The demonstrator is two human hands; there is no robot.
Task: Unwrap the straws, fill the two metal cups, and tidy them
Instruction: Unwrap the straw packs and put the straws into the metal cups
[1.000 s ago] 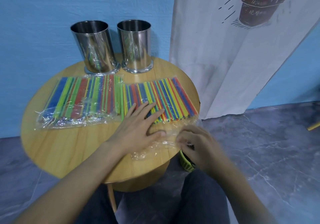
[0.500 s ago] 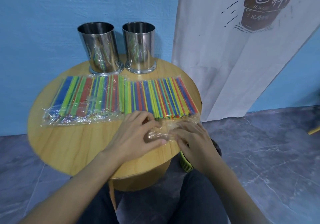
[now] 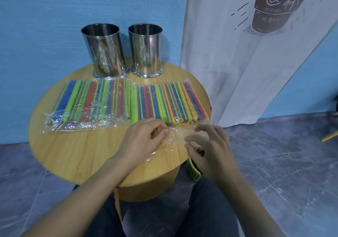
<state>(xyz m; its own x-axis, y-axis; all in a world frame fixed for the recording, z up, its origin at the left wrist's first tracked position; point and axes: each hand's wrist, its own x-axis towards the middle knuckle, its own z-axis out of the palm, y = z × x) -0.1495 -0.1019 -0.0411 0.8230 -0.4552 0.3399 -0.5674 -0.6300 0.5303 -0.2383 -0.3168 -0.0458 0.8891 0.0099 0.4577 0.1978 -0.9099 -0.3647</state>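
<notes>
Since half a second ago the hands have drawn apart, stretching the wrap [image 3: 175,136] between them. The left hand [image 3: 144,141] pinches its loose end with curled fingers, and the right hand [image 3: 206,145] pinches it too. On the table [image 3: 73,154], the right pack [image 3: 168,105] lies at 3 o'clock, the left pack [image 3: 91,105] at 9, and the left cup [image 3: 104,51] and right cup [image 3: 146,50] stand at 12.

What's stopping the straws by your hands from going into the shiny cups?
The clear wrapper covers the right straw pack; the left hand and right hand pinch its near end. Nothing else visible stands between that pack and the open metal cups behind it.
</notes>
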